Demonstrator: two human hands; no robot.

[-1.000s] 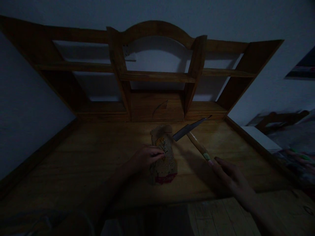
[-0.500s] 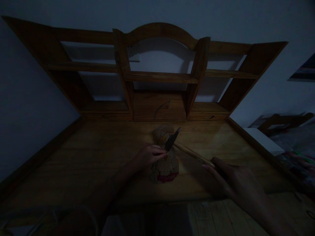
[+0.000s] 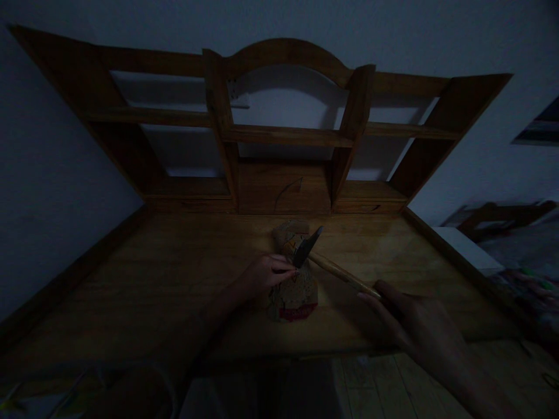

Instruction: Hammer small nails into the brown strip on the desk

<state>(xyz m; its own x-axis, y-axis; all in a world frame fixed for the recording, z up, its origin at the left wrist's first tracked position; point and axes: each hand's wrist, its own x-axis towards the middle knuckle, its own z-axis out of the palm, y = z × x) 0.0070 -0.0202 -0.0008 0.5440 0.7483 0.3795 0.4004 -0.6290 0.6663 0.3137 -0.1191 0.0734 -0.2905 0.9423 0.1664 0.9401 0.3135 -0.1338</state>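
Gripping hammer [image 3: 307, 248] by handle [image 3: 337, 270] in right hand [image 3: 410, 317], likely for leverage; pinching left hand [image 3: 268, 273] together over cardboard [image 3: 302, 295], cannot tell on what.

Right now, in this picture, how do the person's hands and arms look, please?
The left hand and right hand look bare, without gloves. The right forearm shows no sleeve; the left forearm fades into shadow, too dark to tell.
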